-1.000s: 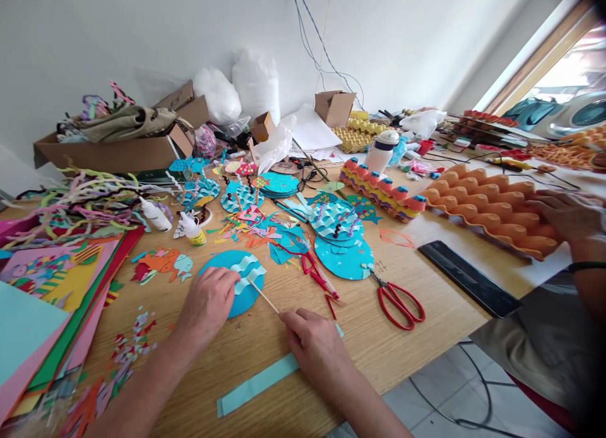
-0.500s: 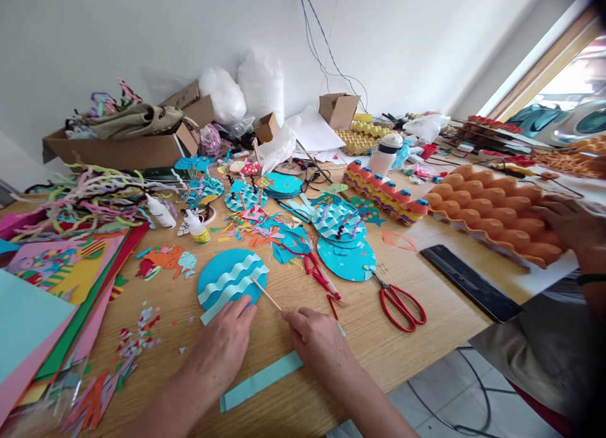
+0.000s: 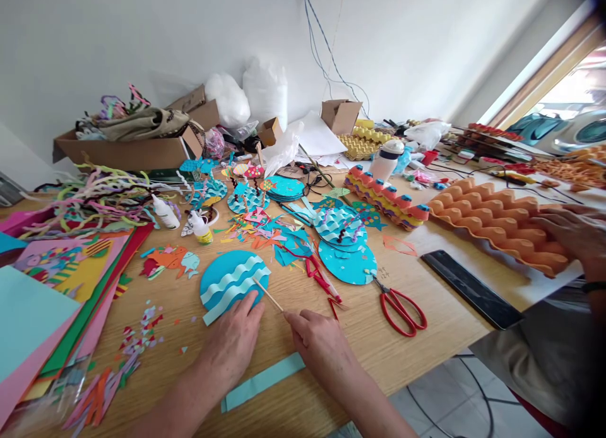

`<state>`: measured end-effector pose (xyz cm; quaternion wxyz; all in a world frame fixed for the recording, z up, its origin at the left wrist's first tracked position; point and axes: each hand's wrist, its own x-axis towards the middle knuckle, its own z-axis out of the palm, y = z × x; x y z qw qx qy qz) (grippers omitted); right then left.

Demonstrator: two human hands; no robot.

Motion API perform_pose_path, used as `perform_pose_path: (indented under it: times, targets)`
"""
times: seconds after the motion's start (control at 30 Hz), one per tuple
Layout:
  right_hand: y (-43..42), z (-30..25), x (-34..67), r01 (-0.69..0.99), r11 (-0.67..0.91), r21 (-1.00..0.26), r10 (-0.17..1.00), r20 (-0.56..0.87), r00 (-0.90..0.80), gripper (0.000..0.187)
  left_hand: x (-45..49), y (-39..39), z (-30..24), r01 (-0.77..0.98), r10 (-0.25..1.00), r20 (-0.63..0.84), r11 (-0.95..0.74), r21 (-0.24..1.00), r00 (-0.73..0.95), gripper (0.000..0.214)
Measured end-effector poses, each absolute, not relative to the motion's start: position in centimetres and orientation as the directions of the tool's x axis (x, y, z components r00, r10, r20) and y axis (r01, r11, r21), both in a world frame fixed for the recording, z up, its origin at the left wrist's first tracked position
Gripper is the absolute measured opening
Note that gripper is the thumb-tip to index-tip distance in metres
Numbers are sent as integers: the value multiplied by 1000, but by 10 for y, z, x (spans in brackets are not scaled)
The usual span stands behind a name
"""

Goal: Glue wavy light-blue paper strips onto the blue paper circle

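A round blue disc (image 3: 208,274) lies on the wooden table, with wavy light-blue paper strips glued or laid across it. My left hand (image 3: 235,329) is at its lower edge, closed, with fingertips pressing a light-blue paper strip (image 3: 214,312) against the disc; the part under the fingers is hidden. Pinched in my right hand (image 3: 312,337) is a thin wooden stick (image 3: 271,296), whose tip rests on the disc by the lower full wave. A longer flat light-blue strip (image 3: 260,382) lies on the table below, partly under my right wrist.
Red-handled scissors (image 3: 402,312) and a black phone (image 3: 471,288) lie to the right. Glue bottles (image 3: 201,228) stand behind the disc, near paper fish (image 3: 173,261) and scraps. Coloured sheets (image 3: 33,324) fill the left. At right, another person's hand (image 3: 570,230) touches an orange egg tray (image 3: 492,217).
The view has shifted slightly. My left fingers have moved a little on the disc's edge, while my right hand keeps the stick in nearly the same place. The other person's hand has shifted slightly.
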<state>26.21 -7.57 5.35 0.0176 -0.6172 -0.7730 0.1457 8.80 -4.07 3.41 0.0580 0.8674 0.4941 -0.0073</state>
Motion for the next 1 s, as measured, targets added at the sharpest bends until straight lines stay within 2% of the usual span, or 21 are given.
perform_pose_path:
  times: [0.23,0.63,0.87,1.0]
  targets:
    - [-76,55,262,965,182,-187,963,-167,-214,32,89,-42,33,857,858,-45,-505,101,511,42]
    - [-82,48,256,966,148,-213,969,-163,-185,35,91,-45,34,853,853,-41,-518,69,521,41]
    - [-83,43,258,923,143,-358,977,-98,-189,35,91,-45,33,854,855,-22,-515,74,517,40]
    - [-82,43,262,895,141,-422,973,-108,-204,35,92,-45,32,861,863,-24,-502,83,505,40]
